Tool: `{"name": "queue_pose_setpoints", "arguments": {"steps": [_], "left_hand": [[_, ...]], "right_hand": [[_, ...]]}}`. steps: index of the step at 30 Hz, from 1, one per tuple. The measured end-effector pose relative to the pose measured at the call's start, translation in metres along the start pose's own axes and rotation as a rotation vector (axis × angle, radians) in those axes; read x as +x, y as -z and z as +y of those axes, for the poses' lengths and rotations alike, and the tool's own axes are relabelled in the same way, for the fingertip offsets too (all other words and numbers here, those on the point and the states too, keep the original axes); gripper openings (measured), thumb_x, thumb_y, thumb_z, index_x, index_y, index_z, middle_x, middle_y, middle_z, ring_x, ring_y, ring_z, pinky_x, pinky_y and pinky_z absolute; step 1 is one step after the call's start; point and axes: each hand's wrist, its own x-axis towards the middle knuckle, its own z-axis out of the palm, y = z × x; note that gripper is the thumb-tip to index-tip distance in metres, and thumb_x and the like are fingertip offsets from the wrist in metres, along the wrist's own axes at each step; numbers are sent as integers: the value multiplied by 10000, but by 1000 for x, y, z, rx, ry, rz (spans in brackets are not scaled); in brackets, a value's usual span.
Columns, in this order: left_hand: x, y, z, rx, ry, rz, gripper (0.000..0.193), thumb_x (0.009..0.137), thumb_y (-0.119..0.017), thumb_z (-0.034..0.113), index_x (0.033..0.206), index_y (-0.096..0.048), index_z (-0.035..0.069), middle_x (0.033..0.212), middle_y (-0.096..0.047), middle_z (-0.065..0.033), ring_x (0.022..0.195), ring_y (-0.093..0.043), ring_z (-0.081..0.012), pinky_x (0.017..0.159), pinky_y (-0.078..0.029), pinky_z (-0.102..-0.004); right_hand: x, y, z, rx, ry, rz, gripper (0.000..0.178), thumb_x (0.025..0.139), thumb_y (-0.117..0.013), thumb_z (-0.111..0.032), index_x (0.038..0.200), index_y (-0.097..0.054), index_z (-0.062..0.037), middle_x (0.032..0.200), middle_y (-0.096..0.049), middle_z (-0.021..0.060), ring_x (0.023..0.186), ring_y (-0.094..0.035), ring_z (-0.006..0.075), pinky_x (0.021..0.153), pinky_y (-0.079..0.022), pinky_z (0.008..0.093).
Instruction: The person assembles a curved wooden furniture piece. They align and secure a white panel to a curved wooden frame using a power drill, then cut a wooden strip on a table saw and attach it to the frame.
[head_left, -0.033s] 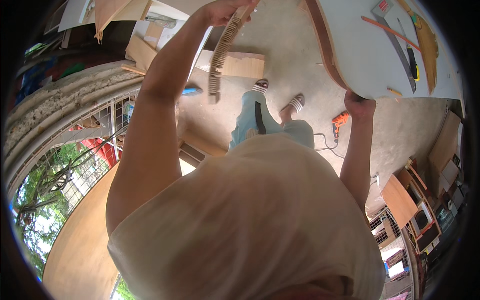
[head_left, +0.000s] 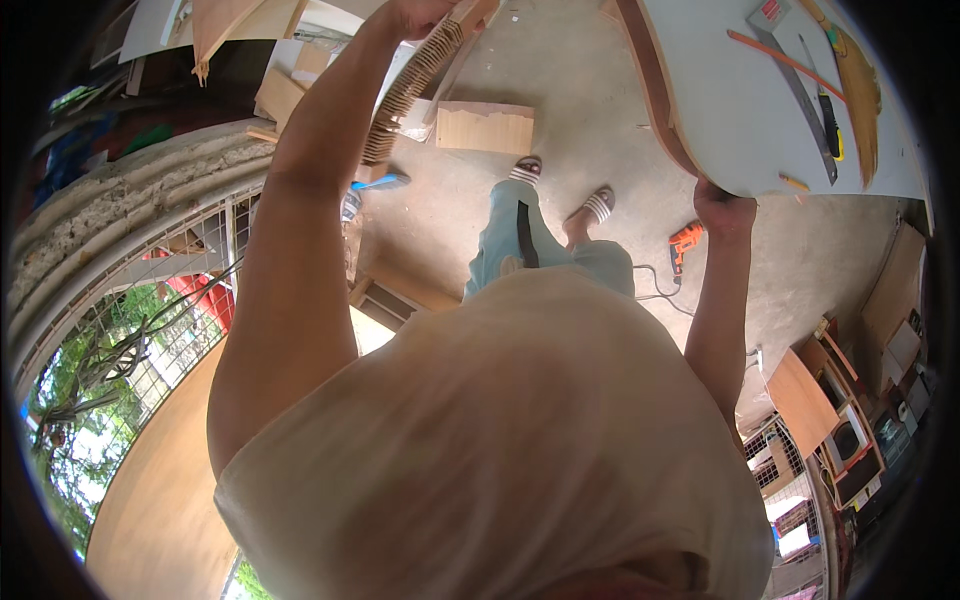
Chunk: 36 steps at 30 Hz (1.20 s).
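Note:
At the top of the view, my left hand [head_left: 420, 14] is closed around one end of a wooden strip [head_left: 412, 92]. A row of closely spaced cuts runs along the strip, and it hangs in a slight curve, its lower end beside my left forearm. At the right, my right hand [head_left: 722, 205] grips the rounded near corner of a pale blue-white panel [head_left: 730, 110]; some of its fingers are hidden at the edge. Along the panel's left side runs a curved brown edge band [head_left: 655, 100]. The two hands are well apart.
On the panel lie a metal square [head_left: 795, 90], a thin orange stick [head_left: 775, 58], a utility knife [head_left: 830, 125] and a curved wood piece [head_left: 857, 100]. An orange power drill [head_left: 685, 243] with its cord lies on the floor. A wooden board [head_left: 485, 127] lies past my feet.
The strip's lower end has swung left, towards my left forearm. My left hand has shifted slightly up and left. My right hand still grips the panel.

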Motion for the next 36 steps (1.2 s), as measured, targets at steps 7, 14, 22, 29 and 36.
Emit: {"name": "queue_pose_setpoints", "arguments": {"steps": [7,14,22,29,36], "left_hand": [[10,-136,-34,-113,-11,203,483,855,-661,520,1060,-570,93,901,-614,-115,647,-529,-121,488,-335,-250],[-27,-40,22,191,37,109,624,925,-596,484,1354,-496,42,1094,-614,-91,860,-650,-149,754,-562,-309],[-3,-105,49,451,133,289,674,857,-593,545,1316,-512,58,962,-647,-97,872,-647,-200,689,-508,-359],[17,-112,50,718,138,298,496,855,-559,342,1174,-591,-36,856,-654,-117,806,-649,-223,664,-498,-403],[30,-105,35,981,-146,224,372,878,-532,292,923,-648,-59,779,-650,-199,717,-662,-296,661,-514,-427]], "right_hand": [[-15,-11,3,35,-19,11,367,1023,-422,-320,1288,-543,-97,1253,-615,70,1165,-600,244,920,-577,411],[-31,-17,9,24,30,-2,397,1017,-403,-389,1290,-542,-136,1248,-615,42,1086,-644,233,879,-587,375],[-49,-48,-5,19,92,-25,500,1032,-243,-421,1373,-445,-115,1373,-479,92,1266,-477,277,1012,-452,473],[-48,-56,-7,-48,68,-42,520,1013,-288,-423,1336,-460,-54,1371,-496,108,1283,-467,267,1024,-427,469],[-70,-92,-16,-27,-4,384,507,1040,-286,-445,1401,-427,-118,1413,-457,90,1290,-452,317,1033,-413,545]]}}
